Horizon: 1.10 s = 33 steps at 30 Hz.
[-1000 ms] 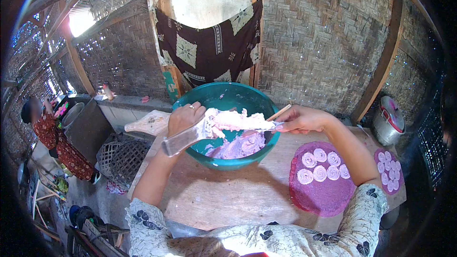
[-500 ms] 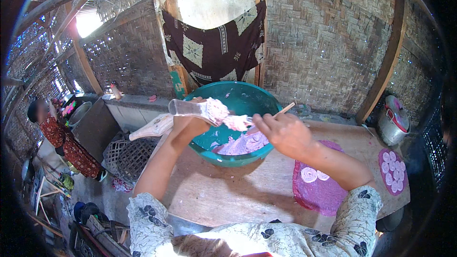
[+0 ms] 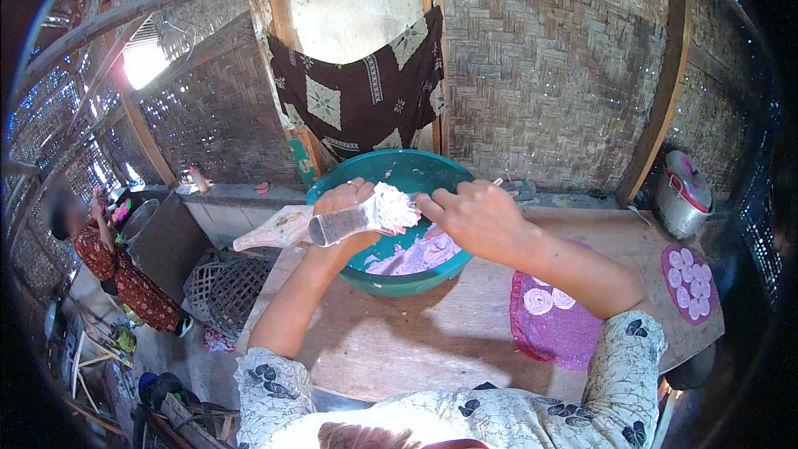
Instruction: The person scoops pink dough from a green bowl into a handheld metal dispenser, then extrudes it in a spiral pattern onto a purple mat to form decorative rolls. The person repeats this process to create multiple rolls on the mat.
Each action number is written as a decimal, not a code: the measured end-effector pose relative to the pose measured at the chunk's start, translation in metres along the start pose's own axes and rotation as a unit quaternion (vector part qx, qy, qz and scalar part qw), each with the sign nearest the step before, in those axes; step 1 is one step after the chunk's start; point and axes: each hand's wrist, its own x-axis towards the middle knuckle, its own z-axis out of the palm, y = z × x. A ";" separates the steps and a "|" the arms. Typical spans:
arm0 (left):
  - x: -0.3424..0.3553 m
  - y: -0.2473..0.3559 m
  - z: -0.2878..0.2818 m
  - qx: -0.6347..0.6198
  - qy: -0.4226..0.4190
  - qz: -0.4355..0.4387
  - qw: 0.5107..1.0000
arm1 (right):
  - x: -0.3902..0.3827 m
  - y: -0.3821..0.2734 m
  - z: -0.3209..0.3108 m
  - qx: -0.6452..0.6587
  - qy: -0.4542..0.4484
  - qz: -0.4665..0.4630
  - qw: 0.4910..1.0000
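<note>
My left hand (image 3: 345,197) grips a tool with a flat metal part (image 3: 341,224) and a pale elongated end (image 3: 270,233) pointing left; pale pink dough (image 3: 391,206) is heaped on the metal's right end. My right hand (image 3: 465,214) is closed on a thin tool, mostly hidden, with its fingertips at the heap. Both hands are over a green basin (image 3: 337,270), which holds lilac dough (image 3: 411,258). Right of it, a pink mat (image 3: 557,341) bears dough spirals (image 3: 538,301), partly hidden by my right arm.
A wooden board (image 3: 366,349) supports the basin and a second mat with several spirals (image 3: 688,278). A steel pot (image 3: 682,199) stands far right. At left, a person (image 3: 120,274) is near dark tubs (image 3: 141,220) and woven baskets (image 3: 224,291). A patterned cloth (image 3: 357,91) hangs behind.
My right hand has moved left and turned over toward the dough. The dough, earlier stretched between both hands, now shows as a shorter heap on the tool. My view has shifted slightly.
</note>
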 end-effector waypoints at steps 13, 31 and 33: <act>0.025 0.002 -0.001 -0.042 0.101 -0.095 0.989 | 0.005 -0.017 0.060 0.414 0.250 0.299 0.823; 0.026 -0.012 0.016 0.179 0.154 -0.113 0.965 | -0.013 -0.055 0.089 0.665 0.097 0.351 0.652; 0.023 -0.014 0.016 0.157 0.136 -0.127 0.970 | -0.007 -0.061 0.077 0.664 0.093 0.340 0.659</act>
